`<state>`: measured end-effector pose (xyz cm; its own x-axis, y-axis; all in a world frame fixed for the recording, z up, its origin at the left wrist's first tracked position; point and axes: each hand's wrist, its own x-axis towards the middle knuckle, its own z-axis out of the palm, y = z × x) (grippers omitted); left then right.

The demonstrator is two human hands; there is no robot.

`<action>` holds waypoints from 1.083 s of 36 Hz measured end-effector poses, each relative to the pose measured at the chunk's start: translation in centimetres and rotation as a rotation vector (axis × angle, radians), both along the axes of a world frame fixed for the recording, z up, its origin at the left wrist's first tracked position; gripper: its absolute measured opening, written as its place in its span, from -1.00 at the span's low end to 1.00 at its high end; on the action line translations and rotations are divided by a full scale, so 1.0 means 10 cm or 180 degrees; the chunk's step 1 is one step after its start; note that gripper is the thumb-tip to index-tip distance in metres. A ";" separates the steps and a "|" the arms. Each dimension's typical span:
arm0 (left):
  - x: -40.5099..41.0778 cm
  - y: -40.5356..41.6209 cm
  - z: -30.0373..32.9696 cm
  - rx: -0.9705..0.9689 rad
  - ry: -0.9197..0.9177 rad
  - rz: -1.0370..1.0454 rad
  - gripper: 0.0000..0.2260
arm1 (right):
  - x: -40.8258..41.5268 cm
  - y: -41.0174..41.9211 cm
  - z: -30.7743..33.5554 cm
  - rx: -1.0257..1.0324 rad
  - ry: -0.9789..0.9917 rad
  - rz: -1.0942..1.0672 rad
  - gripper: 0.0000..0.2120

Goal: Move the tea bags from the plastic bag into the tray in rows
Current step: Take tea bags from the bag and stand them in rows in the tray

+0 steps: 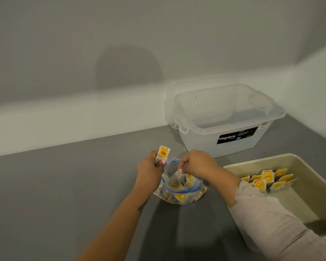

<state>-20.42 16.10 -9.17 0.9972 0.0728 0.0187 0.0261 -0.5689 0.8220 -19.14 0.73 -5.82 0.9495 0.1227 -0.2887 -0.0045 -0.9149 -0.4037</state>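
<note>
The person's left hand (149, 167) and forearm are bare, with pale pink polish on the thumbnail. The right hand (198, 162) shows the same pink polish on one nail. A loose, pale pinkish-beige sleeve (275, 217), softly creased, covers the right arm from near the wrist back.

Domestic setting, likely a home: plain grey tabletop (64, 185) against white wall (120, 34), with household plastic storage box (224, 119).
</note>
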 end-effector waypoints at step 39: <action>0.02 -0.48 0.15 -0.1320 -0.0159 -0.0241 -0.87 | -0.14 -0.62 0.48 0.1003 -0.0447 0.0005 -0.87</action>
<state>-20.23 11.26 -7.68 0.9986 0.0109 0.0517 -0.0488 -0.1885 0.9809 -20.49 -5.51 -1.06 0.9771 0.1865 -0.1030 0.0723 -0.7451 -0.6630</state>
